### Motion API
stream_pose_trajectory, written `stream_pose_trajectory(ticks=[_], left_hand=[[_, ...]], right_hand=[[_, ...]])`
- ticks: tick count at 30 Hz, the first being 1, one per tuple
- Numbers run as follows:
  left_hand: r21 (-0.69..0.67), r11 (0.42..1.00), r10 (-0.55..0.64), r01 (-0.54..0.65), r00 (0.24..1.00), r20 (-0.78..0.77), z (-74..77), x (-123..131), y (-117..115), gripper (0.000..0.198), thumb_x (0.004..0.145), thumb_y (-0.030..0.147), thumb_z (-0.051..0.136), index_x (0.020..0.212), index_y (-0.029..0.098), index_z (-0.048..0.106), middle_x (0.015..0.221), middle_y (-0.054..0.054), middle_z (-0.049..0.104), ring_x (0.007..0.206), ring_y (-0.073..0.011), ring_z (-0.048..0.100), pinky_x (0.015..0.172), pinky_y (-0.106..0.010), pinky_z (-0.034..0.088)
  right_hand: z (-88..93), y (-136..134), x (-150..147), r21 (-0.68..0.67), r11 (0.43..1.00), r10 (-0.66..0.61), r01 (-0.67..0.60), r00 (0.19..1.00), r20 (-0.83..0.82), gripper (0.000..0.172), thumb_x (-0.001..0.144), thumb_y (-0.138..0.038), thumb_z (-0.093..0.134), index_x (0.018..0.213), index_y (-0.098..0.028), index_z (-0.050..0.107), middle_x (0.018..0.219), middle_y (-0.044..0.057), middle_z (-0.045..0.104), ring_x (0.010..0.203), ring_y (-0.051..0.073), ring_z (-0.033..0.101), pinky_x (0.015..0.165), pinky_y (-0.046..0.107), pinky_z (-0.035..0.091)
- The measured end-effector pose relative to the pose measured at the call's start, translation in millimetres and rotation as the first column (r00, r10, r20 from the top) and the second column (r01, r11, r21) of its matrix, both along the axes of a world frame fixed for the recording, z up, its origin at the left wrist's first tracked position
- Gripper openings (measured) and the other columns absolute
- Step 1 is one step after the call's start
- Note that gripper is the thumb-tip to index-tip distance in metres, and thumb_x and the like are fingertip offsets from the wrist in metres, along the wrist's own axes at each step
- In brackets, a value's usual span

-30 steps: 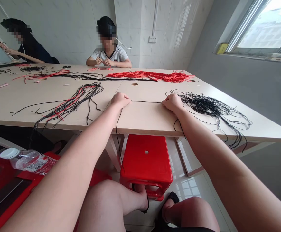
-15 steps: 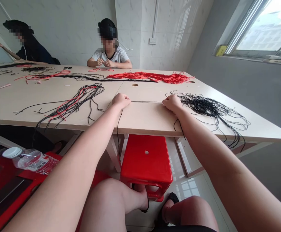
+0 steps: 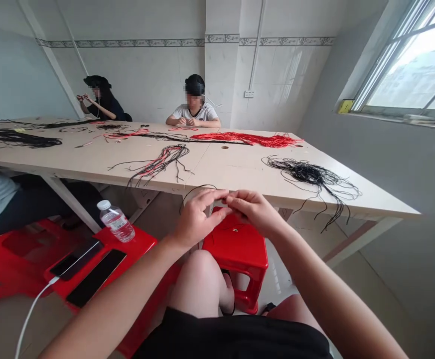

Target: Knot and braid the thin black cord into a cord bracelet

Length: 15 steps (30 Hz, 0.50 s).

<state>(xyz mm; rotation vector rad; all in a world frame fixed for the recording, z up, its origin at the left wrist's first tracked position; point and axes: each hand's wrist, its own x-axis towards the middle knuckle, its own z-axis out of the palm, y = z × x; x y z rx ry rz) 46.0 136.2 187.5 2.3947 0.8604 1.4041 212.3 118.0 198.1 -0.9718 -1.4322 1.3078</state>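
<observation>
My left hand point(image 3: 197, 222) and right hand point(image 3: 253, 212) meet at the fingertips, low in the centre of the frame, above the red plastic stool point(image 3: 239, 254). A thin black cord point(image 3: 198, 187) arcs above them, below the pale table point(image 3: 217, 169); I cannot tell whether my fingers grip it.

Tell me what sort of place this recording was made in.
Probably a small cord-craft workshop: a long shared work table holds bundles of red cord and black cord, with a co-worker seated at its far end.
</observation>
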Motion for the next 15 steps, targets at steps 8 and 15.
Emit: stream_pose_trajectory(ticks=[8, 15], left_hand=[[-0.116, 0.993, 0.014, -0.009, 0.999, 0.048, 18.0, -40, -107, 0.012, 0.073, 0.025, 0.061, 0.08, 0.033, 0.068, 0.081, 0.0, 0.065, 0.075, -0.0158, 0.062, 0.067, -0.029, 0.053], [-0.302, 0.95, -0.031, 0.076, 0.988, 0.149, 13.1, -55, -179, 0.012, 0.067, 0.018, 0.056, 0.065, 0.03, 0.056, 0.069, 0.0, 0.059, 0.061, -0.0148, 0.057, 0.051, -0.028, 0.047]], right_hand=[[8.4, -107, -33, 0.166, 0.985, 0.025, -0.044, 0.993, 0.114, 0.024, 0.077, -0.039, 0.056, 0.07, -0.016, 0.058, 0.059, -0.002, 0.054, 0.051, 0.008, 0.043, 0.048, 0.021, 0.033], [-4.6, -173, -53, 0.437, 0.899, -0.135, -0.022, 0.937, 0.323, 0.015, 0.08, -0.028, 0.052, 0.07, -0.019, 0.057, 0.062, -0.001, 0.053, 0.057, 0.01, 0.046, 0.05, 0.022, 0.033]])
